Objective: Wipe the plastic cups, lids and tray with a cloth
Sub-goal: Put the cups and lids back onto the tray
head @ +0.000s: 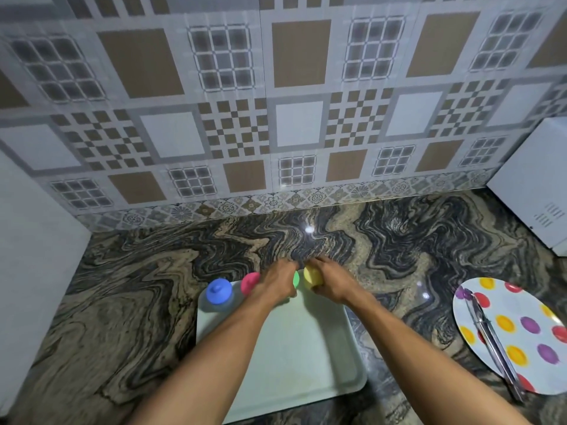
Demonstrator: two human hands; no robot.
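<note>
My right hand (333, 285) grips the yellow-lidded cup (313, 275) at the far edge of the tray (306, 348), fingers curled over its top and thumb on the near side. My left hand (276, 282) reaches just beside it, its back toward me, covering most of the green-lidded cup (296, 279); I cannot tell whether those fingers hold the cup or only lie over it. To the left of that hand stand the pink-lidded cup (250, 282) and then the blue-lidded cup (218, 290), the blue one in the tray's far left corner. The pale tray sits on the marbled counter (122, 302). Well off to my right lies a spotted plate (521, 332) with metal tongs (491, 335) across it.
</note>
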